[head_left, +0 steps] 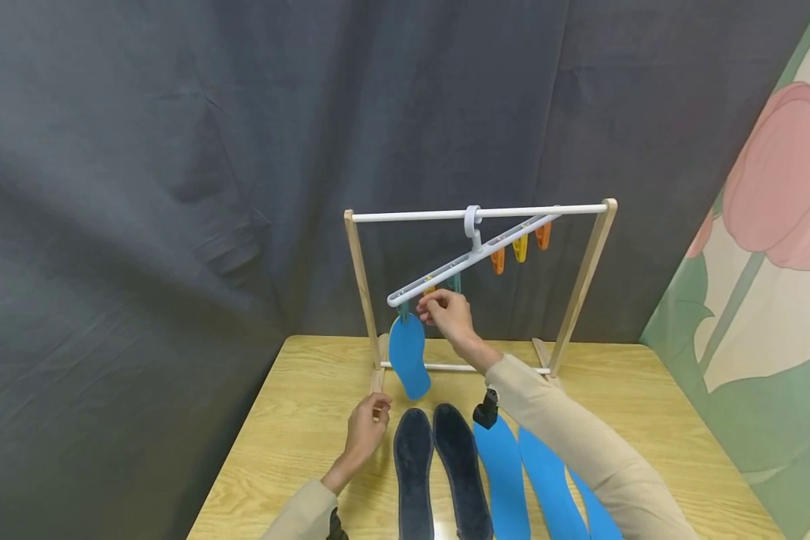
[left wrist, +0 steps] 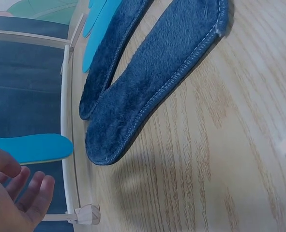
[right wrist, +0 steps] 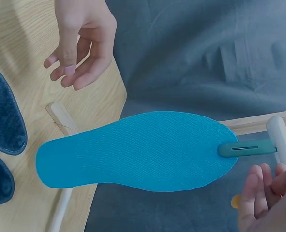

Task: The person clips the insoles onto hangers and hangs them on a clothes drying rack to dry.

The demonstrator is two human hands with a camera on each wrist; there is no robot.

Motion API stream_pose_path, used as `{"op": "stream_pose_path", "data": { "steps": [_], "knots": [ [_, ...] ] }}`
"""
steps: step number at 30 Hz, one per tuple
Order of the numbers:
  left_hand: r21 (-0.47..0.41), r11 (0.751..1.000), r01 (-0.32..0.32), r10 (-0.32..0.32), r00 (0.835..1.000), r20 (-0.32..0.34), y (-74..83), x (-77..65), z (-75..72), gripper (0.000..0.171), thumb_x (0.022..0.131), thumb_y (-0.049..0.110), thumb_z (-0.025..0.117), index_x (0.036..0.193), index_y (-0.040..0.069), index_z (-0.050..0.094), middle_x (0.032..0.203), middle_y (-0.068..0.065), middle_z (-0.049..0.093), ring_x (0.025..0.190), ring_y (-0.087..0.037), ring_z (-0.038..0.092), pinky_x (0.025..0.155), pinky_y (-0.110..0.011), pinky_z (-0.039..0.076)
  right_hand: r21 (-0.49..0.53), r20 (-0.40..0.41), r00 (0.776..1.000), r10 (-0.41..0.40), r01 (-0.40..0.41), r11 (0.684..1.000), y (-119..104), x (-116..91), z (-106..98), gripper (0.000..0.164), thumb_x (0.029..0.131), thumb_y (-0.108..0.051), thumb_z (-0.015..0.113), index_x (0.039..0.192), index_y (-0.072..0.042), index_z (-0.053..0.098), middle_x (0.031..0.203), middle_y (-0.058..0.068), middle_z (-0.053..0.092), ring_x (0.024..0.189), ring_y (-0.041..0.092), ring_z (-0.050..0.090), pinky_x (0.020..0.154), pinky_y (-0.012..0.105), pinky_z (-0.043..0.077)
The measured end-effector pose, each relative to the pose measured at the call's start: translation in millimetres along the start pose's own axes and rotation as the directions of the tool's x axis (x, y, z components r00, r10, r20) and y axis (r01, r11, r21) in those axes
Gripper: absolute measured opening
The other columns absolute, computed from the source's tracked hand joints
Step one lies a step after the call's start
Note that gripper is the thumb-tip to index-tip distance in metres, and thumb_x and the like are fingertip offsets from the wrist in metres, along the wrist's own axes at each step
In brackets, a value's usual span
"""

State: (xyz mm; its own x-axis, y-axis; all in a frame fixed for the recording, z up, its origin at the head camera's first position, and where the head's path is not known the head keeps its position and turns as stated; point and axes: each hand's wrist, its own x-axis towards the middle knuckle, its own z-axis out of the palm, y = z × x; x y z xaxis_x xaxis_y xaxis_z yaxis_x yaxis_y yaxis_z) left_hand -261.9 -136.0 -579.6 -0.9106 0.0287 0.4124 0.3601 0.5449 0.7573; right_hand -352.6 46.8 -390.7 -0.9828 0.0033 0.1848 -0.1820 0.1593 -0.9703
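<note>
A blue insole (head_left: 408, 356) hangs by one end from a teal clip (right wrist: 247, 148) at the near left end of a white clip hanger (head_left: 439, 276). My right hand (head_left: 448, 315) is up beside that clip, just under the hanger bar, fingers bent and nothing visible held in them. A yellow clip (head_left: 429, 286) shows right behind its fingertips. Lower down, my left hand (head_left: 367, 427) hovers over the table left of the insoles, its fingers loosely curled around nothing. In the left wrist view, the hanging insole partly passes behind the left hand (left wrist: 22, 193).
The hanger hooks over the white top rod (head_left: 412, 216) of a wooden-sided rack. Other clips, teal, orange (head_left: 498, 260) and yellow, line the hanger. Two dark fuzzy insoles (head_left: 415, 472) and several blue insoles (head_left: 502, 480) lie on the wooden table, some partly under my right sleeve.
</note>
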Motion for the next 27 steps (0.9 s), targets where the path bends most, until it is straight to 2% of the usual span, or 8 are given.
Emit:
{"op": "stream_pose_path", "data": {
  "steps": [5, 9, 12, 14, 22, 27],
  "knots": [
    [0.027, 1.0, 0.003, -0.003, 1.0, -0.002, 0.4, 0.4, 1.0, 0.016, 0.091, -0.007, 0.061, 0.102, 0.002, 0.068, 0.09, -0.006, 0.066, 0.076, -0.021, 0.066, 0.065, -0.029, 0.055, -0.054, -0.085, 0.996, -0.028, 0.024, 0.998, -1, 1, -1, 0.017, 0.096, -0.004, 0.056, 0.095, 0.003, 0.071, 0.086, 0.014, 0.071, 0.077, 0.031, 0.069, 0.069, 0.031, 0.058],
    [0.031, 1.0, -0.007, 0.007, 1.0, -0.002, 0.5, -1.0, 1.4, 0.018, 0.089, -0.009, 0.062, 0.1, 0.004, 0.068, 0.088, -0.005, 0.065, 0.074, -0.02, 0.065, 0.065, -0.029, 0.055, -0.191, -0.129, 0.989, -0.065, 0.04, 0.981, 0, -1, -4, 0.016, 0.096, -0.011, 0.058, 0.098, -0.003, 0.071, 0.087, 0.012, 0.072, 0.078, 0.029, 0.07, 0.07, 0.031, 0.054],
    [0.029, 0.999, -0.02, 0.02, 1.0, -0.003, 0.5, -3.4, 1.9, 0.018, 0.089, -0.009, 0.063, 0.099, 0.005, 0.068, 0.086, -0.004, 0.065, 0.073, -0.019, 0.065, 0.064, -0.029, 0.054, -0.291, -0.155, 0.984, -0.092, 0.044, 0.956, 2, -4, -6, 0.015, 0.094, -0.014, 0.058, 0.097, -0.005, 0.069, 0.087, 0.01, 0.069, 0.078, 0.025, 0.065, 0.075, 0.039, 0.048],
    [0.028, 1.0, -0.013, 0.013, 1.0, 0.0, 0.4, -4.3, 2.2, 0.016, 0.089, -0.008, 0.064, 0.099, 0.005, 0.068, 0.086, -0.004, 0.064, 0.073, -0.019, 0.065, 0.064, -0.03, 0.054, -0.327, -0.168, 0.981, -0.099, 0.039, 0.944, 2, -5, -7, 0.013, 0.093, -0.015, 0.057, 0.097, -0.005, 0.066, 0.087, 0.01, 0.067, 0.08, 0.028, 0.062, 0.078, 0.044, 0.045],
    [0.045, 0.999, -0.01, 0.01, 1.0, -0.003, 1.3, -4.8, 7.0, 0.018, 0.085, -0.007, 0.07, 0.098, 0.005, 0.068, 0.086, -0.006, 0.064, 0.071, -0.018, 0.064, 0.065, -0.03, 0.053, -0.4, -0.122, 0.99, -0.071, 0.016, 0.916, -1, -6, -9, 0.014, 0.093, -0.013, 0.059, 0.103, -0.003, 0.061, 0.098, 0.014, 0.063, 0.089, 0.032, 0.059, 0.085, 0.048, 0.044],
    [0.08, 0.996, -0.023, 0.023, 1.0, -0.004, 0.7, -6.3, 9.8, 0.019, 0.082, -0.006, 0.074, 0.098, 0.004, 0.069, 0.086, -0.007, 0.064, 0.071, -0.021, 0.063, 0.064, -0.032, 0.052, -0.44, -0.062, 0.998, -0.005, -0.023, 0.898, -3, -4, -13, 0.027, 0.094, -0.014, 0.058, 0.117, 0.001, 0.059, 0.11, 0.018, 0.062, 0.1, 0.034, 0.059, 0.091, 0.049, 0.044]
  ]
}}
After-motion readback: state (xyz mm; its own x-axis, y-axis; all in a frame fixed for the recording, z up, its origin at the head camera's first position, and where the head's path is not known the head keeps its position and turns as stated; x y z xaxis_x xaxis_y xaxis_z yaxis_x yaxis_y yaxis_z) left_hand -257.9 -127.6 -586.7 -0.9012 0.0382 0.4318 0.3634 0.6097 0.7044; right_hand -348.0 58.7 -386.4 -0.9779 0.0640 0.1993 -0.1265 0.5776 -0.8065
